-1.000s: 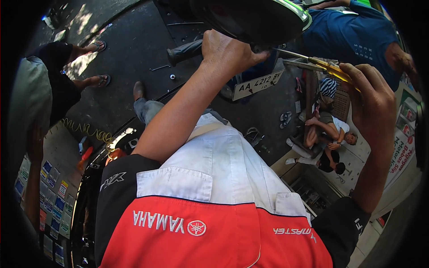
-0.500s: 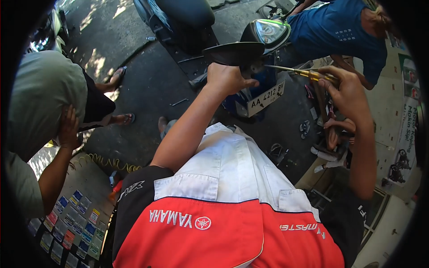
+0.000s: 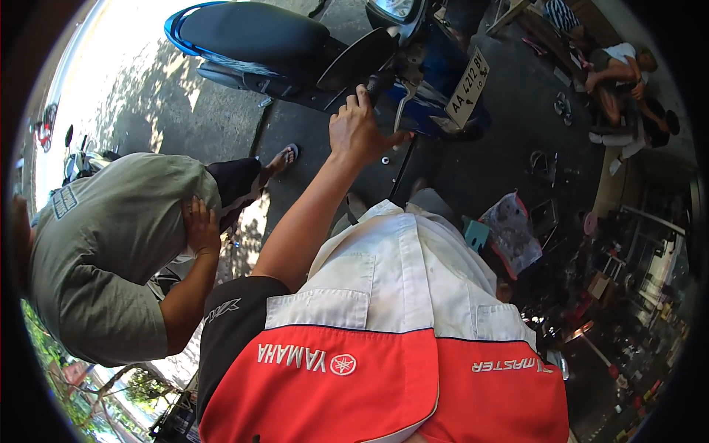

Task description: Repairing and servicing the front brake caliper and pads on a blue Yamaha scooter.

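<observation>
To my left stands another person in a grey-green shirt [image 3: 103, 251], one hand [image 3: 198, 225] pressed against their own hip, a foot in a sandal [image 3: 284, 156] planted on the dark pavement [image 3: 221, 118] just short of the motorcycle. The motorcycle [image 3: 310, 52] lies across the top of my view, its black seat [image 3: 251, 33] with blue trim toward the left and its rear end to the right. My left arm runs up from my white-and-red work shirt [image 3: 384, 310], almost straight, and my left hand [image 3: 358, 133] is at the machine's rear, fingers [image 3: 362, 100] curled tight around a small dark part under the black rear mudguard [image 3: 362, 59], beside the tail lamp [image 3: 395, 9]. A small silvery washer or nut [image 3: 385, 159] lies on the pavement just beside my wrist. Right of my hand hangs the number plate [image 3: 467, 88], a white rectangle with dark characters, tilted, fixed to the blue tail. My right hand is out of sight, so I cannot tell how its fingers are. Further right, a crumpled reddish plastic bag [image 3: 511, 229] and a small teal box [image 3: 476, 235] rest on the ground near my shirt front, and at the far upper right a person [image 3: 620, 81] sits low at the edge of the pavement.
</observation>
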{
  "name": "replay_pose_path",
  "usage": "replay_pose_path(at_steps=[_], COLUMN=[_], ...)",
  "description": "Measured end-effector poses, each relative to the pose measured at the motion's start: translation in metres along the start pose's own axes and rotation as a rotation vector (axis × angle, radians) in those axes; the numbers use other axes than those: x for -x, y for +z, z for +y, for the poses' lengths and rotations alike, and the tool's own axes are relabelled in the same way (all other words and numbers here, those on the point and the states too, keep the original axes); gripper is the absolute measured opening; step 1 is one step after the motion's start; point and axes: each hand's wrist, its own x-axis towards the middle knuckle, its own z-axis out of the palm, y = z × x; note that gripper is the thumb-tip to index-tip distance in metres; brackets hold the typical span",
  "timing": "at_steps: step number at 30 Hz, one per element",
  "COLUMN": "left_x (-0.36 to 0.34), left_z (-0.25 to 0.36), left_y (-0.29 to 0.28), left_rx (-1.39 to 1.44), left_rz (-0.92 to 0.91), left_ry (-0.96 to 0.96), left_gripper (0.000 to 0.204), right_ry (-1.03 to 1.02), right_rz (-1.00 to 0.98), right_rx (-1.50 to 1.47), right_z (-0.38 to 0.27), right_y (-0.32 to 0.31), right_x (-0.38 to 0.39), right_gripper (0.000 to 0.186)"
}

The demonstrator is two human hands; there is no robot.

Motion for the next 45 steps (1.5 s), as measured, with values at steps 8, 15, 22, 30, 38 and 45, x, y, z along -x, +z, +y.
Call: replay_pose_path(at_steps=[8, 15, 22, 30, 38, 45], left_x=[0.021, 0.173, 0.341, 0.160, 0.047, 0.025], left_z=[-0.055, -0.167, -0.305, -0.182, -0.187, -0.452], left_y=[0.025, 0.098, 0.102, 0.083, 0.089, 0.161], left_rx=[1.199, 0.455, 0.360, 0.202, 0.346, 0.012], left_rz=[-0.090, -0.305, -0.711, -0.602, -0.621, -0.883], left_ry=[-0.200, -0.555, -0.753, -0.419, -0.005, 0.006], left_gripper=[0.067, 0.070, 0.067, 0.073, 0.063, 0.048], right_ry=[0.033, -0.091, -0.329, -0.258, 0.060, 0.123], right_rz=[-0.073, 0.115, -0.043, 0.017, 0.274, 0.068], right_rx=[0.340, 0.218, 0.626, 0.385, -0.215, -0.108], right_z=[0.103, 0.152, 0.252, 0.217, 0.111, 0.080], right_y=[0.051, 0.054, 0.108, 0.095, 0.122, 0.231], right_x=[-0.054, -0.140, -0.182, -0.122, -0.025, 0.119], right_gripper=[0.048, 0.045, 0.038, 0.038, 0.036, 0.033])
